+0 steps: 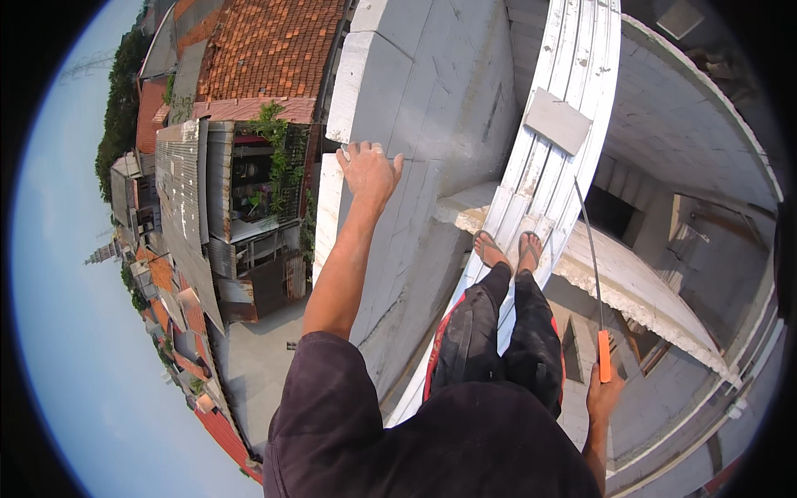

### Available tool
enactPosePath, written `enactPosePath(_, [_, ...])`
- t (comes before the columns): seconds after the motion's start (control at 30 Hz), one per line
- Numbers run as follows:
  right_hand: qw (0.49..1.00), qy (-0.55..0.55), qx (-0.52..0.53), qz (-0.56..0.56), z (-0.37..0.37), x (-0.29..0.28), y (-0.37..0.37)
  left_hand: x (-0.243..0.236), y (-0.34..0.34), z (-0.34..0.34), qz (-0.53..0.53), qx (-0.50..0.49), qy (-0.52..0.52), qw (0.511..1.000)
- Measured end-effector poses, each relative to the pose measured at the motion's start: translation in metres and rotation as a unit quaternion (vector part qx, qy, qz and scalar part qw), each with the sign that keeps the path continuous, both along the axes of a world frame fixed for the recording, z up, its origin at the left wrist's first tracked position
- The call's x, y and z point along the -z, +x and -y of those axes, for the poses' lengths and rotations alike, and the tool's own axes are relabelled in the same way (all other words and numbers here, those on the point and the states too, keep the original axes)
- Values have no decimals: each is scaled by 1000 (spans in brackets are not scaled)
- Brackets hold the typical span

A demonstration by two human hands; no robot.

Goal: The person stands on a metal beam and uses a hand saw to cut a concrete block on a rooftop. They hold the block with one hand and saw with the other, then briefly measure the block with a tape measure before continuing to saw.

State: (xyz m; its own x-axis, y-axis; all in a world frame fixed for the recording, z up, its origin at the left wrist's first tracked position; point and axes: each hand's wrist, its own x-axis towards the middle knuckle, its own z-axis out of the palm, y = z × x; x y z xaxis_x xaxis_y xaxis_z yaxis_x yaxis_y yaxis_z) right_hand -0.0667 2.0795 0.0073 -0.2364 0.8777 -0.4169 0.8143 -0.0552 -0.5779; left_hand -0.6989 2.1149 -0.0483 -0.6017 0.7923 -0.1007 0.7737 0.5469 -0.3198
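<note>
My left hand (369, 173) grips the top edge of the white block wall (415, 224), fingers bent over it, with a notch in the wall just above the fingertips. My right hand (605, 390), low at the right, holds the orange handle (604, 355) of a long, thin hand saw (589, 241), its blade pointing up alongside the planks. My sandalled feet stand on a run of narrow silver metal planks (573, 50) beside the wall. A grey rectangular piece (557, 120) lies on the planks beyond my feet.
A rough-edged concrete ledge (639, 290) crosses under the planks, with open rooms and block walls (681, 124) below at the right. At the left there is a drop to a paved surface, a corrugated sheet roof (183, 207), an orange tiled roof (261, 50), plants and distant rooftops.
</note>
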Motion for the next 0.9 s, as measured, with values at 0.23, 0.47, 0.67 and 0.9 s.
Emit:
enactPosePath(0.23, [1000,-20,-7,1,-1,5,16,0,37,-15,155,-50,-102,981])
enactPosePath(0.47, [996,-46,81,11,8,-9,25,88,236,187,500,-200,-109,835])
enactPosePath(0.67, [993,-52,107,27,19,-7,48,74,267,278,635,-411,-6,654])
enactPosePath(0.9, [995,-33,55,70,6,12,85,14,264,328,710,-391,55,583])
